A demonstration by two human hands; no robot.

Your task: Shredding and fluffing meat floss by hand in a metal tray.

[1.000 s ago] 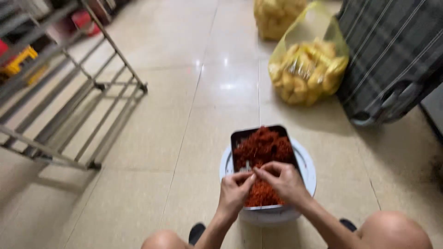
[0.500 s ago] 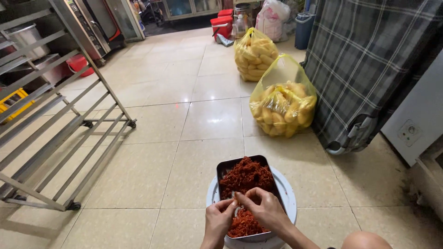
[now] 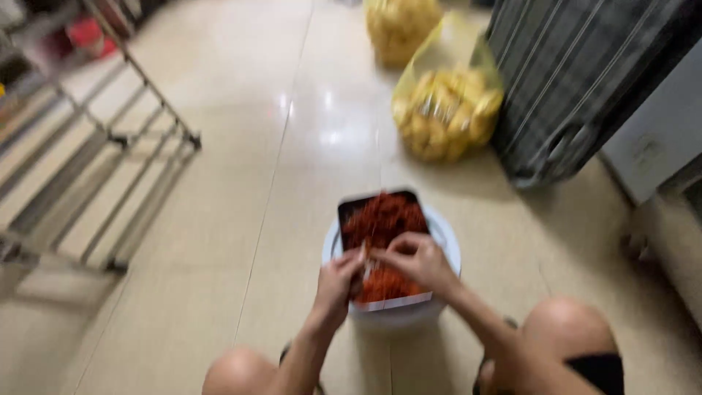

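A dark rectangular tray [image 3: 346, 208] heaped with red shredded stuff [image 3: 384, 216] rests on top of a round white tub [image 3: 446, 245] on the floor between my knees. Both hands hover over the near half of the tray, fingertips meeting. My left hand [image 3: 338, 281] and my right hand [image 3: 418, 262] pinch a small pale piece [image 3: 363, 253] between them just above the red shreds. The picture is blurred, so what the piece is stays unclear.
A yellow plastic bag of pale yellow lumps [image 3: 446, 110] lies beyond the tub, a second one [image 3: 401, 25] behind it. A dark checked cloth [image 3: 578, 80] hangs at the right beside a white appliance [image 3: 651, 146]. A metal rack frame [image 3: 110, 183] stands at the left on the tiled floor.
The view has tilted down and swung, so the far room has dropped out of sight and my knees show. My hands stay pinched together over the tray.
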